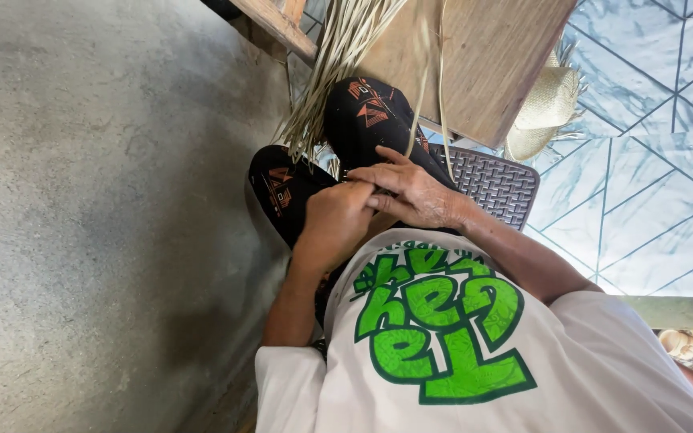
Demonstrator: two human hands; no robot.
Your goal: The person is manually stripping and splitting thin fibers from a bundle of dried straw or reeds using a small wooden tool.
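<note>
Seen from above, the person's left hand (334,220) and right hand (407,192) meet over the lap, fingers pressed together on something too small to make out. Pale straw strips (338,60) hang from the wooden table (483,56) down past the knees in black patterned trousers (366,116). The person sits on a dark woven plastic chair (495,184); a straw hat (547,108) lies on the blue tiled floor (651,160) beside the table.
</note>
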